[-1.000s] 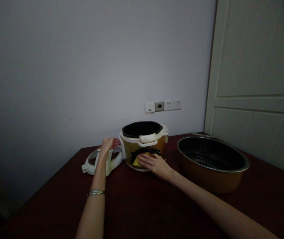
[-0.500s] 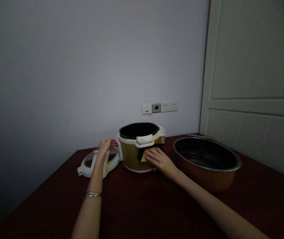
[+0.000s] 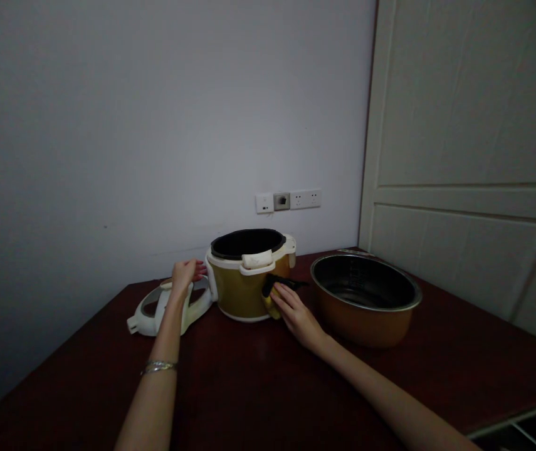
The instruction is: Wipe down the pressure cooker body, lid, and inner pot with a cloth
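A gold and white rice cooker body (image 3: pixel 237 291) with a dark open top stands near the wall. My right hand (image 3: pixel 299 318) presses a black and yellow cloth (image 3: pixel 272 305) against the lower right of its side, fingers over the cloth. At the cooker's upper left edge is my left hand (image 3: pixel 187 274), fingers stretched toward it; whether they touch is hard to see. Beneath that hand and wrist lies a white ring-shaped lid part (image 3: pixel 199 309), partly hidden by the forearm.
A large copper-coloured inner pot (image 3: pixel 366 322) with a dark inside and metal rim stands to the right on the dark red table (image 3: pixel 249 388). Wall sockets (image 3: pixel 288 200) are behind the cooker. A pale panelled door (image 3: pixel 456 238) stands at the right.
The view has turned slightly right, so everything sits further left. My right hand has bunched the cloth and shifted it slightly down the cooker's side. The left hand stays by the cooker's left edge.
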`<state>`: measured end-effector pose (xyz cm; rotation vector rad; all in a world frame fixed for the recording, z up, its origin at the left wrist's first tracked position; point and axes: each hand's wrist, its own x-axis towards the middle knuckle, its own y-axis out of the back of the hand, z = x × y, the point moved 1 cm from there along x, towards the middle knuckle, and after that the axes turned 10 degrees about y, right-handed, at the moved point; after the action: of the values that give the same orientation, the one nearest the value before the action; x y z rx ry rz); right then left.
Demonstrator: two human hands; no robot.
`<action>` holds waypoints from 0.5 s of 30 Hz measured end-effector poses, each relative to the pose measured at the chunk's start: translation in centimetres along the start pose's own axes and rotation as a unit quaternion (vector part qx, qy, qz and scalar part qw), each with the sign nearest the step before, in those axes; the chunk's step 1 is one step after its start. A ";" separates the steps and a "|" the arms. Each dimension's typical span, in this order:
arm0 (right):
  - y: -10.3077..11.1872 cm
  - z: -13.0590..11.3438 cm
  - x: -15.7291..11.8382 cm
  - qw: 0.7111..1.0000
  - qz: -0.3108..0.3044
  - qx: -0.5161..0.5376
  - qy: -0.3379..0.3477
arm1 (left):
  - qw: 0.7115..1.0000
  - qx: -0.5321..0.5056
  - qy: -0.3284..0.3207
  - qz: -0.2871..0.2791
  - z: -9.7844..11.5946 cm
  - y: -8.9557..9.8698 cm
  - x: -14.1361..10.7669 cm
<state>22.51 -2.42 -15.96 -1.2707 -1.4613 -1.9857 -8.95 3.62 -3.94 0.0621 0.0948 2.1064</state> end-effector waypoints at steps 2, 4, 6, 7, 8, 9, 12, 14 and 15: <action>0.3 0.2 1.0 0.999 0.037 -0.008 -0.027 | 1.000 0.002 0.003 0.003 0.0 -0.1 0.1; 0.5 0.8 2.3 0.994 0.086 -0.015 -0.062 | 1.000 0.002 0.004 0.003 0.0 -0.1 0.1; 0.7 1.5 3.3 0.987 0.132 -0.013 -0.094 | 1.000 -0.001 0.003 -0.001 -0.1 0.0 0.2; 0.7 1.8 3.7 0.983 0.149 -0.009 -0.106 | 1.000 -0.003 0.003 -0.002 -0.2 0.0 0.2; 0.7 2.0 4.0 0.980 0.161 -0.003 -0.115 | 1.000 -0.005 0.002 -0.003 -0.2 0.0 0.2; 0.7 2.2 4.2 0.978 0.169 0.002 -0.122 | 1.000 -0.007 0.002 -0.002 -0.2 0.1 0.2; 0.1 1.9 3.8 0.974 0.173 0.014 -0.149 | 1.000 -0.017 -0.002 0.001 -0.2 0.0 0.2; -0.7 1.4 2.8 0.969 0.164 0.021 -0.182 | 1.000 -0.020 -0.001 0.012 -0.2 -0.2 0.1; -1.2 1.1 2.2 0.967 0.154 0.026 -0.203 | 1.000 -0.017 0.000 0.022 -0.2 -0.3 0.1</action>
<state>20.97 -0.55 -14.72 -1.8345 -1.3667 -1.5361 -8.74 3.90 -4.18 0.0444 0.0588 2.1506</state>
